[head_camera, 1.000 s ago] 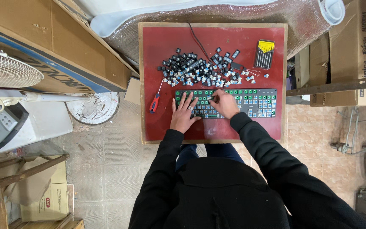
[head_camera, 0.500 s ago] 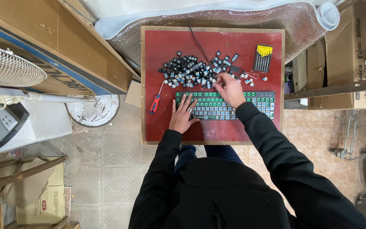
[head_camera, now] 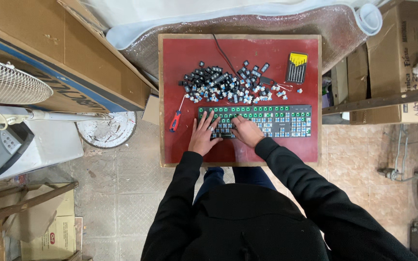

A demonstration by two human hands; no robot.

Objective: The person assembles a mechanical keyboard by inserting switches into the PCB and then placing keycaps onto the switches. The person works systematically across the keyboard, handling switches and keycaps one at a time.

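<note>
Change: the right hand (head_camera: pixel 247 131) is brought back from the key pile (head_camera: pixel 228 86) to the keyboard (head_camera: pixel 262 121).
Hands: both are laid flat and open on the keys, the left hand (head_camera: pixel 204 136) too; nothing is gripped.
Keyboard: it is set in the middle of the red desk (head_camera: pixel 170 63).
Meaning: a picked key is likely being pressed in.

Large brown cardboard box with blue stripe (head_camera: pixel 59 53) at left, brown carton (head_camera: pixel 407 53) on right shelf

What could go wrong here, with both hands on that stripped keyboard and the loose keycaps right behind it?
1. The keycap pile lies loose just behind the keyboard; a sweep of the right hand could scatter caps off the red tabletop.
2. The red-handled screwdriver lies near the table's left edge beside the left hand; a nudge could knock it off.
3. The black cable crosses the work area and could snag.
</note>
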